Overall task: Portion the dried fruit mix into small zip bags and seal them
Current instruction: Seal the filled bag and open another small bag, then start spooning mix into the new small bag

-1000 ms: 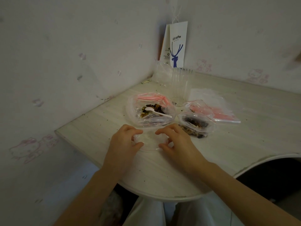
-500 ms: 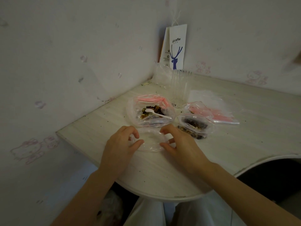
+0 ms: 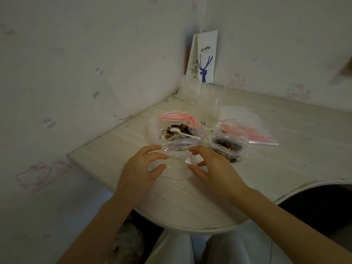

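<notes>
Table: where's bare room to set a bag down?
Bare: right part of the table, past the empty zip bags; also the strip left of the fruit mix bag. Crowded: centre, between that bag, the filled bags and cups.

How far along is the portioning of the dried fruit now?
Done: filled small bags lie right of the big mix bag; sealing unclear. In hand: the left hand and right hand touch a clear bag that looks empty. Left: fill and seal it; more empty bags wait.
</notes>
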